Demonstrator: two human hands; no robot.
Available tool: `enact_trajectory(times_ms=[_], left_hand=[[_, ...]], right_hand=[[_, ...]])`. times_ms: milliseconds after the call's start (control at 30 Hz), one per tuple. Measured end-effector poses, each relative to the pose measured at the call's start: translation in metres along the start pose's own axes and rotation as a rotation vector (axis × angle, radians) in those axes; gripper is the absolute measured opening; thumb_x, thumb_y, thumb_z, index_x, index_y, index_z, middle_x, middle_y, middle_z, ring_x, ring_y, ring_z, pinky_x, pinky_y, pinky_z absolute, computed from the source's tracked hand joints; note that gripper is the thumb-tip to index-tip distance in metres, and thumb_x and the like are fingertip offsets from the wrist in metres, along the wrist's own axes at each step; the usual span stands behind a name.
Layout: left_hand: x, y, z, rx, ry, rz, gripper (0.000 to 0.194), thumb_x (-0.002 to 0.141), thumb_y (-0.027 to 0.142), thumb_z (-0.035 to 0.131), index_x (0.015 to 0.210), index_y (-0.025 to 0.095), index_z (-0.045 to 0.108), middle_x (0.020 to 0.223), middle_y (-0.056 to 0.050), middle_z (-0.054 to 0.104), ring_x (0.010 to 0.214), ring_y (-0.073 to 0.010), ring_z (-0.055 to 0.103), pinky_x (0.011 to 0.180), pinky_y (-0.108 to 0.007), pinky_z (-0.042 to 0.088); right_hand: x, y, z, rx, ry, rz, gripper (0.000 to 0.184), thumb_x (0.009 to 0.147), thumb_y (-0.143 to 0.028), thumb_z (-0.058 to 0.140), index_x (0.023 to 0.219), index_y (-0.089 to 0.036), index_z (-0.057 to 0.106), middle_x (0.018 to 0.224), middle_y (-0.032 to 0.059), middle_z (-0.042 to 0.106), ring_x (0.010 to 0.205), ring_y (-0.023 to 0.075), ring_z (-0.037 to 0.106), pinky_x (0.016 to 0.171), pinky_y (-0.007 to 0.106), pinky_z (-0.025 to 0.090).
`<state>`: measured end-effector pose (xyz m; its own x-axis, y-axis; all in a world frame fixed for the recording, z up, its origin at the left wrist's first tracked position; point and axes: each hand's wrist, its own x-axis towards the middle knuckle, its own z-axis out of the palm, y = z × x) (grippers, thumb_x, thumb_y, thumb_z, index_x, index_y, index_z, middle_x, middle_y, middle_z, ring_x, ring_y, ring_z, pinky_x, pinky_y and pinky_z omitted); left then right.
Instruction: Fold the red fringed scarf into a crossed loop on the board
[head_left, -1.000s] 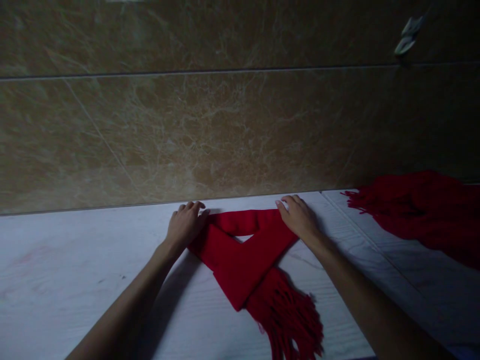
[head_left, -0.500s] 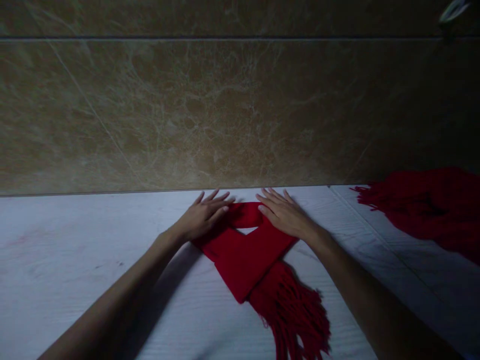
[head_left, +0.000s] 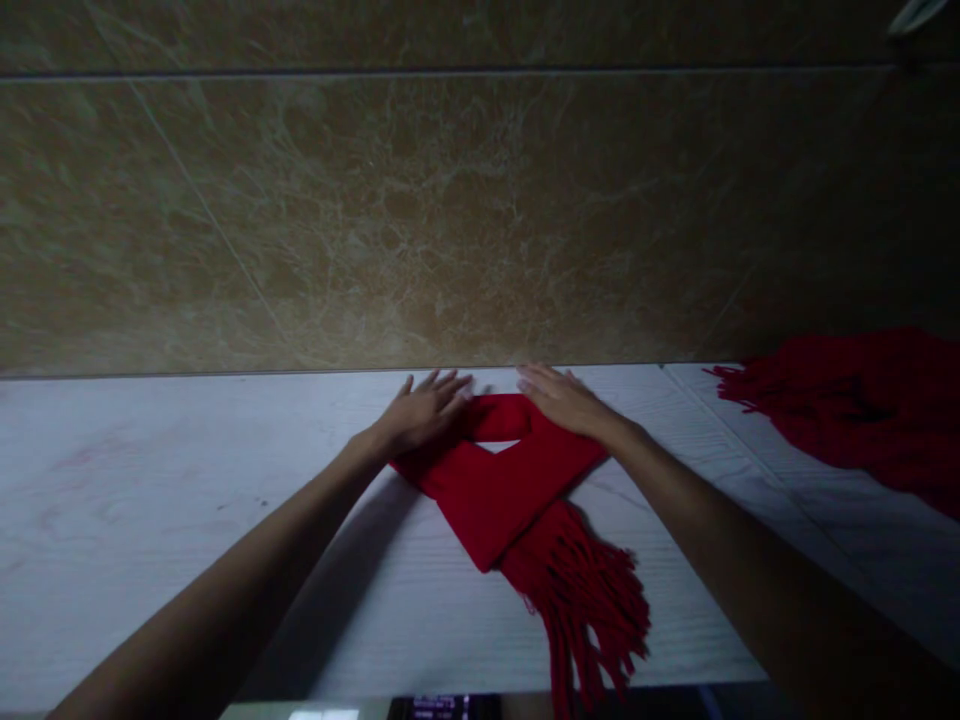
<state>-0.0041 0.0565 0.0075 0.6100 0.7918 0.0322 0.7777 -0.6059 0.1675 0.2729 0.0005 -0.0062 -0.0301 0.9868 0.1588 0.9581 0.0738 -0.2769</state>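
Observation:
A red fringed scarf (head_left: 510,490) lies folded into a crossed, triangular shape on a white wood-grain table (head_left: 135,540), close to the wall. My left hand (head_left: 421,412) rests flat on the scarf's upper left corner, fingers stretched out. On the upper right part of the fold lies my right hand (head_left: 559,400), also flat with fingers extended. The scarf's tassels (head_left: 592,610) hang toward the table's near edge.
A brown marbled tile wall (head_left: 450,220) rises directly behind the table. A second red fringed scarf (head_left: 855,410) lies heaped at the right on an adjoining white surface. The table's near edge (head_left: 450,695) shows at the bottom, with something dark below it.
Both hands slid inward along the scarf's top fold and flattened out, from curled fingers at the outer corners to stretched fingers near the middle. The view has shifted slightly downward.

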Motion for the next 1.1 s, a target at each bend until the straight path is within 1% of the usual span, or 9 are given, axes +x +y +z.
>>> enact_trajectory(times_ms=[67,167,267,433,600,833,933,1033,1100], left_hand=[[-0.004,-0.008,-0.016,-0.022,0.122,-0.237,0.062,0.111,0.052,0.023,0.151,0.021,0.059,0.154,-0.015,0.061,0.139,-0.0321,0.060,0.115,-0.047,0.047],[-0.012,-0.015,-0.022,0.033,0.047,-0.524,0.068,0.108,0.062,0.025,0.122,0.016,0.074,0.125,-0.023,0.075,0.116,-0.0392,0.072,0.094,-0.046,0.055],[-0.015,-0.014,-0.009,0.041,0.035,-0.513,0.062,0.105,0.065,0.034,0.107,0.017,0.074,0.111,-0.022,0.078,0.105,-0.0392,0.075,0.087,-0.043,0.055],[-0.015,-0.020,0.006,-0.234,0.288,-0.435,0.054,0.102,0.062,0.040,0.090,0.018,0.069,0.090,-0.013,0.077,0.081,-0.0266,0.071,0.068,-0.031,0.047],[-0.014,-0.030,0.005,-0.267,0.205,-0.412,0.053,0.099,0.062,0.043,0.075,0.021,0.066,0.072,-0.009,0.071,0.071,-0.0246,0.067,0.063,-0.030,0.042],[-0.017,-0.017,-0.005,0.036,0.165,-0.481,0.055,0.103,0.062,0.042,0.113,0.020,0.076,0.109,-0.017,0.078,0.104,-0.0375,0.073,0.085,-0.043,0.056],[-0.021,-0.003,-0.008,0.114,0.261,-0.190,0.051,0.107,0.047,0.038,0.139,0.020,0.068,0.143,-0.016,0.068,0.135,-0.0355,0.060,0.111,-0.050,0.049],[-0.022,0.008,0.001,0.058,0.063,0.183,0.054,0.111,0.047,0.030,0.157,0.033,0.055,0.165,-0.004,0.050,0.159,-0.0299,0.035,0.131,-0.055,0.023],[-0.022,0.009,0.010,0.014,-0.072,0.244,0.057,0.112,0.052,0.026,0.164,0.039,0.043,0.174,0.000,0.036,0.164,-0.0304,0.022,0.133,-0.059,0.011]], right_hand=[[-0.001,0.012,-0.017,-0.016,0.083,0.165,0.065,0.110,-0.048,0.020,0.149,-0.018,0.063,0.152,0.0190,0.064,0.142,0.0339,0.059,0.116,0.052,0.047],[-0.009,0.022,-0.029,-0.072,0.001,0.435,0.069,0.110,-0.053,0.022,0.129,-0.013,0.075,0.129,0.0254,0.075,0.125,0.0384,0.070,0.102,0.049,0.054],[-0.017,0.017,-0.022,-0.099,-0.054,0.497,0.067,0.109,-0.058,0.027,0.119,-0.017,0.079,0.123,0.0231,0.078,0.118,0.0359,0.074,0.095,0.044,0.054],[-0.024,0.009,-0.012,-0.121,0.075,0.460,0.058,0.111,-0.050,0.029,0.110,-0.021,0.079,0.117,0.0187,0.080,0.110,0.0305,0.075,0.083,0.035,0.050],[-0.027,0.014,-0.013,-0.148,0.060,0.452,0.057,0.110,-0.054,0.033,0.099,-0.021,0.079,0.110,0.0181,0.081,0.105,0.0302,0.076,0.075,0.034,0.048],[-0.031,0.010,-0.016,-0.191,0.114,0.454,0.055,0.108,-0.054,0.038,0.119,-0.017,0.077,0.119,0.0207,0.078,0.112,0.0348,0.074,0.089,0.043,0.055],[-0.032,0.003,-0.012,-0.148,0.206,0.178,0.052,0.109,-0.045,0.037,0.139,-0.017,0.069,0.144,0.0185,0.069,0.135,0.0318,0.063,0.109,0.045,0.051],[-0.034,-0.004,0.001,-0.097,0.065,-0.131,0.054,0.109,-0.049,0.037,0.152,-0.026,0.061,0.166,0.0108,0.051,0.154,0.0298,0.044,0.127,0.053,0.033],[-0.036,-0.007,0.011,-0.105,-0.061,-0.178,0.058,0.109,-0.055,0.035,0.158,-0.031,0.054,0.172,0.0075,0.041,0.159,0.0306,0.037,0.131,0.059,0.024]])
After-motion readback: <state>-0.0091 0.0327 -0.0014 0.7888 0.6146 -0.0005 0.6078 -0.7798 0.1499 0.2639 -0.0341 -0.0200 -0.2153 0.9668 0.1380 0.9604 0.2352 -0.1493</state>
